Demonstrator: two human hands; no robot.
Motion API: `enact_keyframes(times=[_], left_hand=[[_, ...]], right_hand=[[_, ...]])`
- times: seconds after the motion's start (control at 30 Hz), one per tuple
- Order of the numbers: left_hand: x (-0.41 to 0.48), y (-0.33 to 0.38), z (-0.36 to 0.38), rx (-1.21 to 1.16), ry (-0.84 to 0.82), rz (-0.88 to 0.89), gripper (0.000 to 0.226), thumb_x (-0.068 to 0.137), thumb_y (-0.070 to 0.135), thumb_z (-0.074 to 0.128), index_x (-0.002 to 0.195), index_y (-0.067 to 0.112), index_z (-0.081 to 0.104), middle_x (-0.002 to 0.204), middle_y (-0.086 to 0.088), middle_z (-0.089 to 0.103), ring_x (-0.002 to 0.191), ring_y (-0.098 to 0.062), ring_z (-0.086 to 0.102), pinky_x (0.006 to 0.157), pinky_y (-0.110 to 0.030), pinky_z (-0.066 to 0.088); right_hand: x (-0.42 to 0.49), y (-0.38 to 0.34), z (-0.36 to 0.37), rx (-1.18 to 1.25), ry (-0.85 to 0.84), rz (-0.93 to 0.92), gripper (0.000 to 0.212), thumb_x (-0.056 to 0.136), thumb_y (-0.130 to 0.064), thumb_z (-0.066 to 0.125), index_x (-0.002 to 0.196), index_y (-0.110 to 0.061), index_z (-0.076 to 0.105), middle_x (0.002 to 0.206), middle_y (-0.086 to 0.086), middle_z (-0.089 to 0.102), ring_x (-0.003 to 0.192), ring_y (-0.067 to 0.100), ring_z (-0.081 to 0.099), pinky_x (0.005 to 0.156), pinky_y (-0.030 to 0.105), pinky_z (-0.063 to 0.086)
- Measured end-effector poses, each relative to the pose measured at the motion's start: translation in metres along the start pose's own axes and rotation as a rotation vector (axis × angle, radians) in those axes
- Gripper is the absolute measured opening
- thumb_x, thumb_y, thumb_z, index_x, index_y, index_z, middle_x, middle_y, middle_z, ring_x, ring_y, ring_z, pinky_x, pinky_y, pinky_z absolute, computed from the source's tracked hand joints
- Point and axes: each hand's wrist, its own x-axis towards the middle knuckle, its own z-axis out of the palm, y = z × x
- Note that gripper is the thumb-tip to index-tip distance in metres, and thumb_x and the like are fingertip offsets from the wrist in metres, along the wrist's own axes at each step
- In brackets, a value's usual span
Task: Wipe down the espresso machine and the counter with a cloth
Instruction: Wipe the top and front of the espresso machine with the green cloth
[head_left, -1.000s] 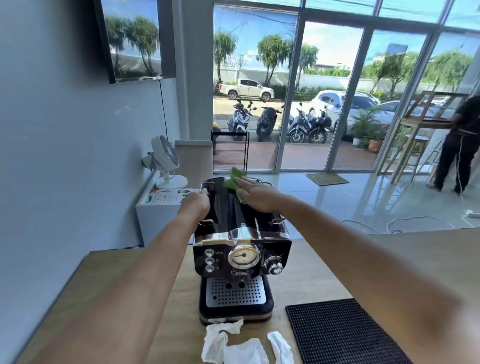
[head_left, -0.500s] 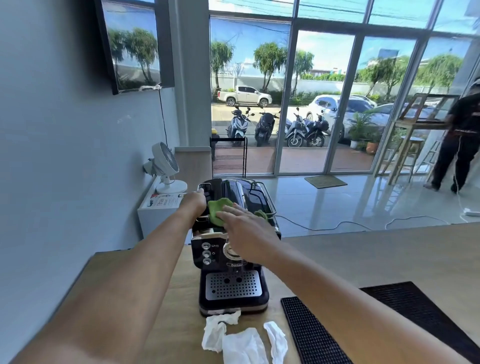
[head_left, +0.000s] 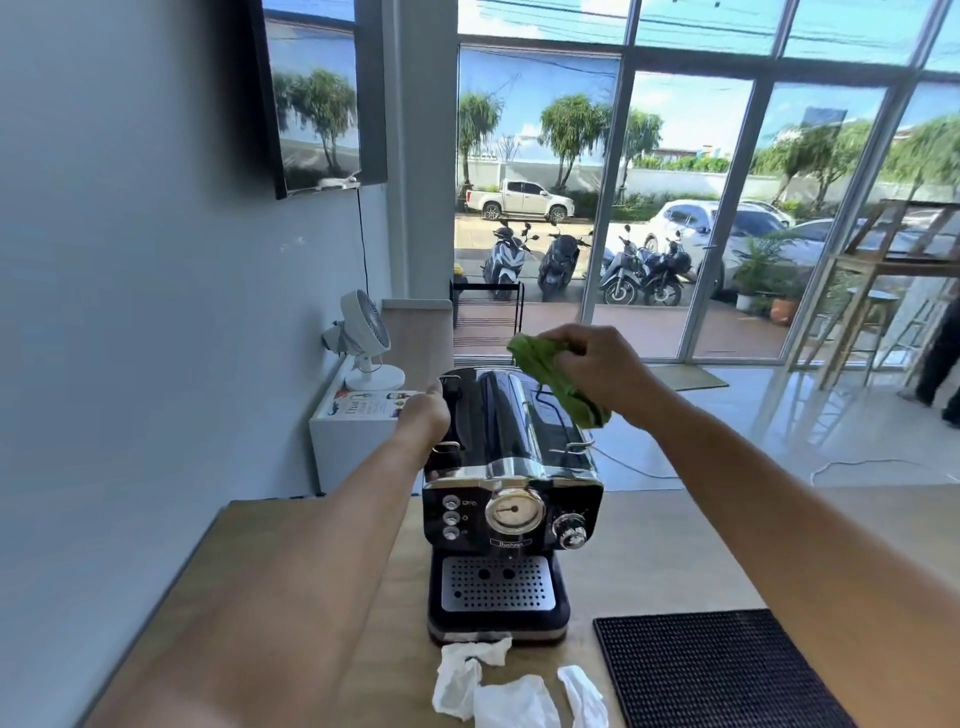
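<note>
A black and chrome espresso machine (head_left: 511, 512) stands on the wooden counter (head_left: 675, 540), its round gauge and drip grille facing me. My left hand (head_left: 426, 413) grips the machine's upper left edge. My right hand (head_left: 597, 371) holds a crumpled green cloth (head_left: 553, 376) lifted just above the machine's top at the back right. The cloth hangs down from my fingers toward the right rail.
Crumpled white tissues (head_left: 511, 686) lie on the counter in front of the machine. A black rubber bar mat (head_left: 727, 670) covers the near right. A white fan (head_left: 366, 345) sits on a low white cabinet (head_left: 353, 441) beyond the counter. A person (head_left: 943, 358) stands at the far right.
My right hand dragged the green cloth from the back of the top to its front, then lifted it off to the back right. My left hand stayed on the left edge.
</note>
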Motion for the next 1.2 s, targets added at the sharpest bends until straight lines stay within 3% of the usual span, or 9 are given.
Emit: enact_keyframes(times=[0.17,0.33,0.57,0.7,0.87,1.0,1.1,1.13,1.2], left_hand=[[0.011,-0.004,0.000,0.044,0.021,0.010,0.045,0.105,0.024,0.023,0.141,0.001,0.038,0.148,-0.019,0.036,0.136,-0.030,0.034,0.110,-0.034,0.026],[0.017,-0.004,0.002,0.047,0.044,0.004,0.052,0.104,0.035,0.024,0.143,0.002,0.035,0.152,-0.016,0.031,0.140,-0.027,0.029,0.112,-0.032,0.022],[0.012,-0.005,0.000,0.108,0.025,-0.013,0.050,0.104,0.031,0.020,0.145,0.005,0.033,0.152,-0.018,0.030,0.139,-0.030,0.029,0.114,-0.038,0.023],[0.006,-0.002,-0.002,0.111,0.033,-0.031,0.049,0.103,0.025,0.014,0.148,0.011,0.029,0.152,-0.018,0.030,0.138,-0.032,0.030,0.114,-0.041,0.025],[0.003,0.001,-0.001,0.129,0.054,-0.041,0.058,0.103,0.038,0.020,0.140,-0.004,0.036,0.149,-0.020,0.035,0.136,-0.031,0.035,0.110,-0.036,0.027],[0.002,0.002,0.000,0.210,0.043,-0.010,0.049,0.105,0.025,0.018,0.145,-0.001,0.030,0.149,-0.023,0.032,0.137,-0.035,0.032,0.111,-0.039,0.026],[0.005,0.003,0.001,0.233,0.051,-0.003,0.050,0.105,0.027,0.018,0.144,-0.002,0.031,0.149,-0.023,0.033,0.137,-0.035,0.032,0.112,-0.040,0.026],[0.005,0.003,0.001,0.236,0.052,-0.010,0.051,0.105,0.029,0.018,0.143,-0.002,0.032,0.149,-0.022,0.033,0.137,-0.035,0.032,0.112,-0.040,0.026],[0.008,0.002,0.002,0.220,0.054,-0.025,0.053,0.104,0.032,0.019,0.143,-0.002,0.032,0.150,-0.020,0.032,0.138,-0.033,0.031,0.112,-0.039,0.024]], right_hand=[[0.061,0.016,0.075,-0.311,-0.272,0.025,0.034,0.087,-0.015,0.052,0.118,-0.018,0.065,0.100,0.008,0.068,0.078,0.021,0.060,0.055,0.020,0.041],[0.059,0.020,0.104,-0.428,-0.367,-0.048,0.037,0.095,-0.032,0.046,0.128,-0.025,0.062,0.140,0.004,0.056,0.125,0.026,0.051,0.101,0.034,0.039],[-0.017,0.022,0.094,-0.444,-0.353,-0.272,0.039,0.102,-0.033,0.042,0.139,-0.027,0.053,0.150,-0.010,0.044,0.143,0.008,0.030,0.119,0.031,0.015],[-0.049,0.030,0.082,-0.297,-0.338,-0.329,0.036,0.102,-0.026,0.045,0.136,-0.024,0.057,0.145,-0.011,0.050,0.142,0.001,0.029,0.120,0.026,0.014],[-0.076,0.040,0.065,-0.198,-0.398,-0.470,0.034,0.095,-0.006,0.054,0.121,-0.020,0.069,0.135,-0.010,0.059,0.135,-0.003,0.037,0.117,0.024,0.024],[-0.073,0.028,0.036,-0.258,-0.522,-0.439,0.034,0.096,-0.001,0.050,0.113,-0.021,0.071,0.116,-0.010,0.066,0.108,-0.001,0.056,0.096,0.011,0.041],[-0.034,0.013,0.012,-0.085,-0.288,-0.245,0.028,0.098,-0.004,0.050,0.109,-0.023,0.068,0.089,-0.005,0.066,0.053,-0.003,0.051,0.052,0.009,0.042],[-0.015,0.011,0.008,-0.049,-0.142,-0.194,0.027,0.098,-0.005,0.051,0.110,-0.022,0.068,0.086,-0.004,0.065,0.049,-0.002,0.050,0.048,0.010,0.040],[0.023,0.013,0.013,-0.077,0.042,-0.121,0.027,0.096,-0.005,0.053,0.114,-0.016,0.069,0.093,-0.004,0.065,0.064,0.002,0.056,0.062,0.017,0.045]])
